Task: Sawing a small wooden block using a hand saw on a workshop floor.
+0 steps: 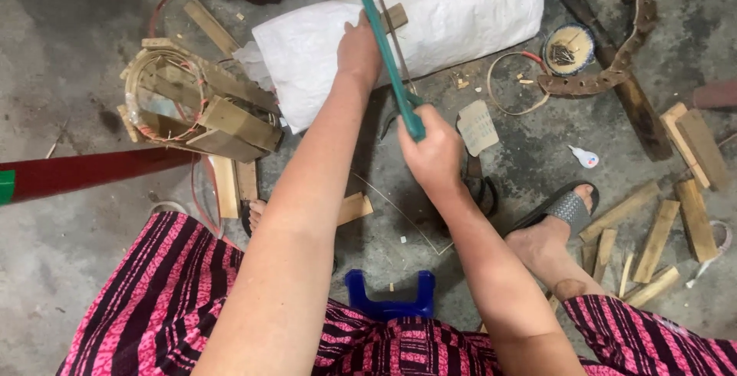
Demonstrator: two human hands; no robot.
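Concrete floor [69, 46], wood scraps around. My right hand [434, 153] fists the teal saw [384, 46] handle; my left hand [359, 50] presses a wood strip [395, 17] onto the white sack [461, 8].

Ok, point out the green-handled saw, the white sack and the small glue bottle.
green-handled saw [384, 46], head view, on the middle of its green frame.
white sack [461, 8], head view, on its bare upper face.
small glue bottle [585, 157], head view, on its white body.
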